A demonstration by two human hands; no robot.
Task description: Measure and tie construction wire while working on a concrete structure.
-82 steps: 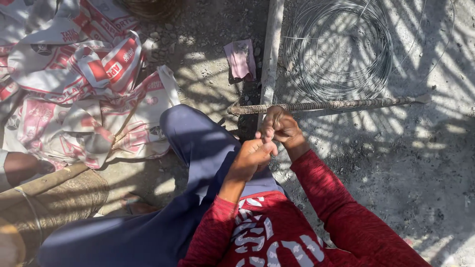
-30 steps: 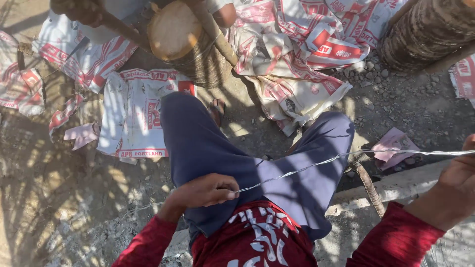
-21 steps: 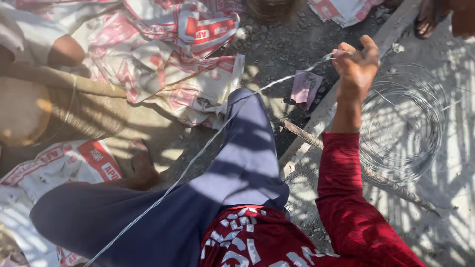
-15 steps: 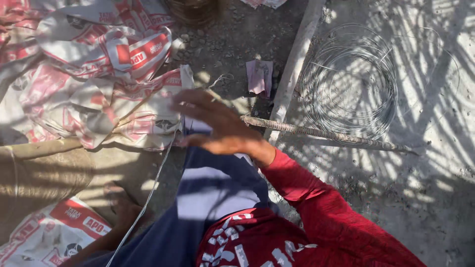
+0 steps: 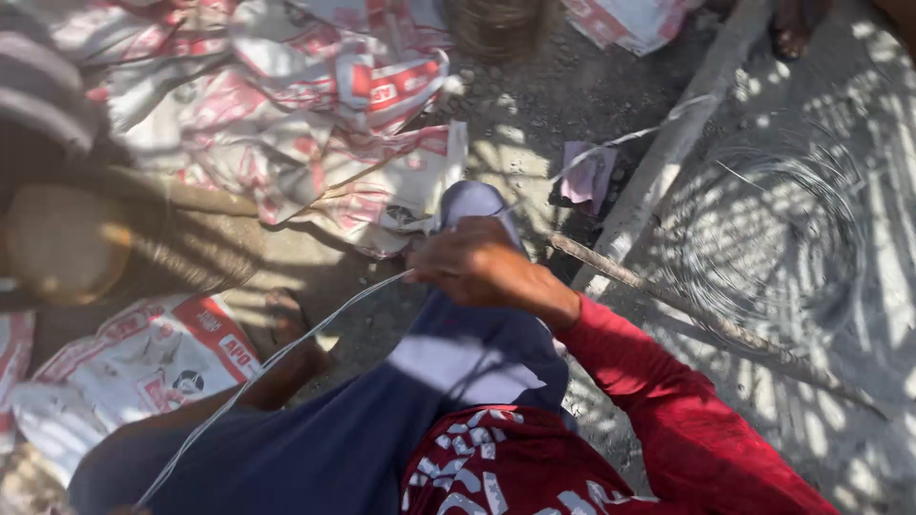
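My right hand [image 5: 475,265], in a red sleeve, rests over my raised knee in dark blue trousers [image 5: 458,381] and is closed on a thin pale wire [image 5: 277,358]. The wire runs taut from that hand down to the lower left edge of the view. Another stretch of wire [image 5: 620,141] leads from the hand up and right, toward a loose coil of wire [image 5: 763,238] lying on the ground. My left hand is out of view, past the lower left edge.
Red-and-white printed sacks [image 5: 315,105] cover the ground at upper left, and another sack [image 5: 143,362] lies at lower left. A pale plank [image 5: 668,153], a rusty rod [image 5: 716,329] and a pink rag [image 5: 587,176] lie right of my knee. Another person's foot [image 5: 792,29] shows at top right.
My right hand has come back from the coil side to my knee. The wire now stretches from it down to the lower left. The view has swung left and right.
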